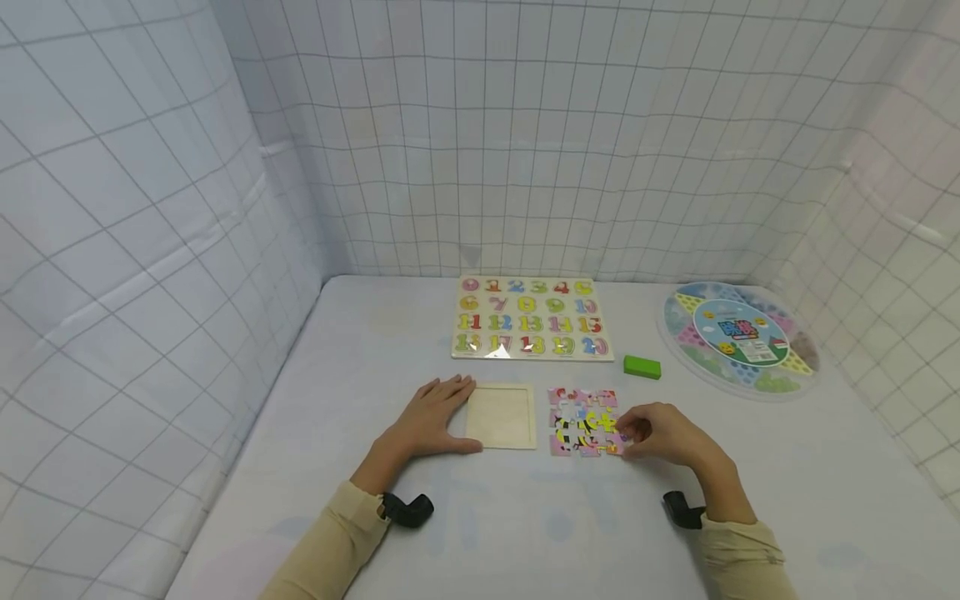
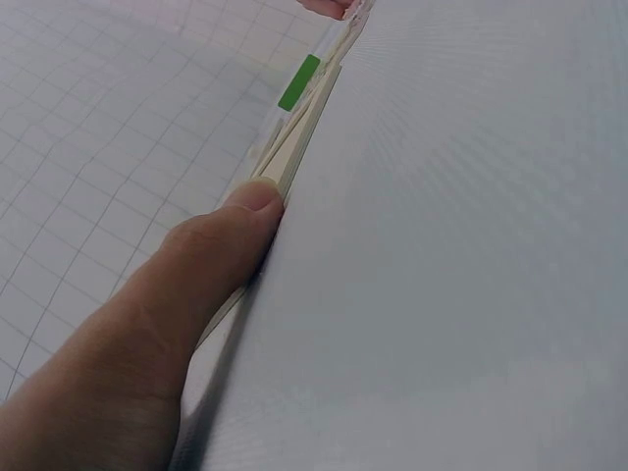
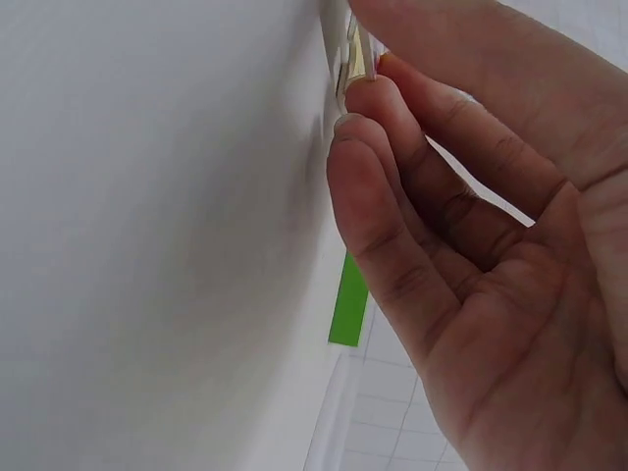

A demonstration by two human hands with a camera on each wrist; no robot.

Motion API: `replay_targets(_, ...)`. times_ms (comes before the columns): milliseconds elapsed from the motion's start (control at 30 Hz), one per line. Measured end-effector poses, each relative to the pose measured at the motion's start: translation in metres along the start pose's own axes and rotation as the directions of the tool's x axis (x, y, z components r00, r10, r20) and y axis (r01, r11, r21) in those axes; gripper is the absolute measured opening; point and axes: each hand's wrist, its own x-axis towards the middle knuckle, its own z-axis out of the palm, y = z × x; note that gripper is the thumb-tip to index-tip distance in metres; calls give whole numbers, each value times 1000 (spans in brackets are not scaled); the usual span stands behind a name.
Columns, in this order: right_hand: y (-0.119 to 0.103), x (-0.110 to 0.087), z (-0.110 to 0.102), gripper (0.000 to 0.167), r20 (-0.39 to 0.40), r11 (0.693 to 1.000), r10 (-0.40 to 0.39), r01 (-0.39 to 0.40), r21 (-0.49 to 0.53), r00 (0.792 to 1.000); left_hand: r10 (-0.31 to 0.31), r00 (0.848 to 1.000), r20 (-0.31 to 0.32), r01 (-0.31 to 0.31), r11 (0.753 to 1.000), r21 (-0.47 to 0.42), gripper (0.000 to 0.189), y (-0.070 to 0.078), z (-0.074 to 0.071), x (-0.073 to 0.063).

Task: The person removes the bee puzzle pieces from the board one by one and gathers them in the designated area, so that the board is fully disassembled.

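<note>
A small square wooden puzzle tray [image 1: 501,415] lies bare in the middle of the table. My left hand [image 1: 431,421] rests against its left side, fingers spread at the far corner and thumb at the near one. In the left wrist view, the thumb [image 2: 221,231] touches the tray's edge. To the right of the tray, pink and yellow jigsaw pieces [image 1: 581,423] lie fitted loosely together with gaps. My right hand [image 1: 660,433] is at their right edge. The right wrist view shows its thumb and fingertips pinching a thin wooden jigsaw piece [image 3: 360,57], partly hidden by the fingers.
Behind the tray lies a number board [image 1: 532,318] with colourful numerals. A green block [image 1: 642,367] sits behind the right hand. At the far right is a round board game in clear packaging [image 1: 742,337]. Grid-patterned cloth walls [image 1: 525,150] enclose the back and sides.
</note>
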Motion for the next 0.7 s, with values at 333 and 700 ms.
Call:
replay_targets(333,1,2,1,31,32,1000,-7,6,20,999,-9,1000,0,9,1000,8,108,-1,2,-1)
replay_targets(700,1,0,3,33,30,999,37,-37,-15,999,-6,1000,2,6,1000,14,109,-2,4,-1)
